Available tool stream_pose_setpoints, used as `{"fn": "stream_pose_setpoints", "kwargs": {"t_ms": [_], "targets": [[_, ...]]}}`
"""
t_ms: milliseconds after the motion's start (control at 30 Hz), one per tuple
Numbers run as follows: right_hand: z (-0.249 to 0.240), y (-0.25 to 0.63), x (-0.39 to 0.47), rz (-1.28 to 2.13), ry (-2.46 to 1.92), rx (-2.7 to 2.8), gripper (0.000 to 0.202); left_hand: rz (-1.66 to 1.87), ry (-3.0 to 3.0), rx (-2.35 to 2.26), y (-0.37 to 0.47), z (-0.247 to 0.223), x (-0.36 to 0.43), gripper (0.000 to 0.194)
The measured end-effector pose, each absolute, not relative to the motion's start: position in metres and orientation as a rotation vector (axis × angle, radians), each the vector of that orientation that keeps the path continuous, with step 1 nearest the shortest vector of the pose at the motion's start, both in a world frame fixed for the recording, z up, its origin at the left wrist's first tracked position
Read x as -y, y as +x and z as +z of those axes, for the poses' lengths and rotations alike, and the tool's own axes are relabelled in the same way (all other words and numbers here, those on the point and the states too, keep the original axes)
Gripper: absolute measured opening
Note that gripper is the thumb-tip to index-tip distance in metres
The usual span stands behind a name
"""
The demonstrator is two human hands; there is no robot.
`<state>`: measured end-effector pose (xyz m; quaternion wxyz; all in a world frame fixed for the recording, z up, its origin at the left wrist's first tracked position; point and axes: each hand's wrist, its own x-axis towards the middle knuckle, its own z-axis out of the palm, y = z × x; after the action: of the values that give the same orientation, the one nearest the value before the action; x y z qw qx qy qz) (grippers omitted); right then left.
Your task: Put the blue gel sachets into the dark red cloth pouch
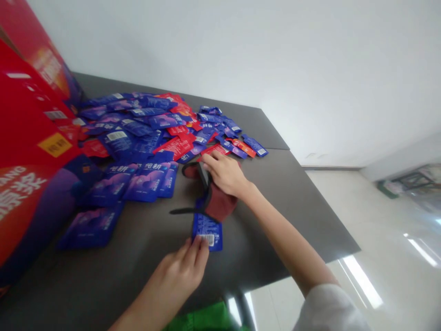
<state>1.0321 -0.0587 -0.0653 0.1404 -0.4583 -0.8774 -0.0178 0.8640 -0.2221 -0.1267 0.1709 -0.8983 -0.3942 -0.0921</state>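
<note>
My left hand (188, 264) has its fingertips closed on the lower left edge of a blue sachet (211, 227), which lies on the table with its printed barcode side up. My right hand (225, 172) grips a dark red and black hand-held tool (222, 202), shaped like a label gun, from above. The tool covers the sachet's upper end; whether they touch I cannot tell. Left of the tool lie overlapping blue sachets (146, 180), front side up. Another blue sachet stack (93, 225) sits below them.
A heap of blue and red sachets (148, 119) spreads across the back of the grey table (275, 197). Large red and blue printed boxes (25, 151) stand along the left. A white wall (223, 46) rises behind. Something green (206, 317) shows below the front edge.
</note>
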Motion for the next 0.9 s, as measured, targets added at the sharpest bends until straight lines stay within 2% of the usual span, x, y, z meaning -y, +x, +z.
{"fn": "stream_pose_setpoints", "kwargs": {"t_ms": [100, 167, 233, 367, 533, 667, 767, 900], "targets": [[-0.057, 1.031, 0.112, 0.017, -1.02, 2.657, 0.026, -0.321, -2.618, 1.138, 0.865, -0.132, 0.223, 0.036], [-0.066, 1.027, 0.139, 0.017, -0.854, 2.824, 0.021, -0.31, -2.678, 1.115, 0.866, -0.131, 0.222, 0.023], [-0.081, 1.021, 0.144, 0.005, -0.819, 2.919, 0.021, -0.296, -2.688, 1.075, 0.866, -0.127, 0.22, 0.02], [-0.101, 1.014, 0.091, -0.11, -1.034, 2.897, 0.028, -0.244, -2.639, 1.002, 0.864, -0.119, 0.217, 0.037], [-0.081, 1.025, 0.043, -0.146, -1.394, 2.638, 0.031, -0.233, -2.571, 1.119, 0.865, -0.124, 0.221, 0.05], [-0.061, 1.031, 0.093, -0.065, -1.097, 2.65, 0.028, -0.236, -2.618, 1.187, 0.868, -0.125, 0.221, 0.044], [-0.07, 1.027, 0.128, -0.044, -0.858, 2.862, 0.022, -0.289, -2.674, 1.136, 0.87, -0.121, 0.219, 0.035], [-0.096, 1.017, 0.108, -0.106, -0.94, 2.928, 0.027, -0.302, -2.623, 1.089, 0.87, -0.118, 0.216, 0.038]]}}
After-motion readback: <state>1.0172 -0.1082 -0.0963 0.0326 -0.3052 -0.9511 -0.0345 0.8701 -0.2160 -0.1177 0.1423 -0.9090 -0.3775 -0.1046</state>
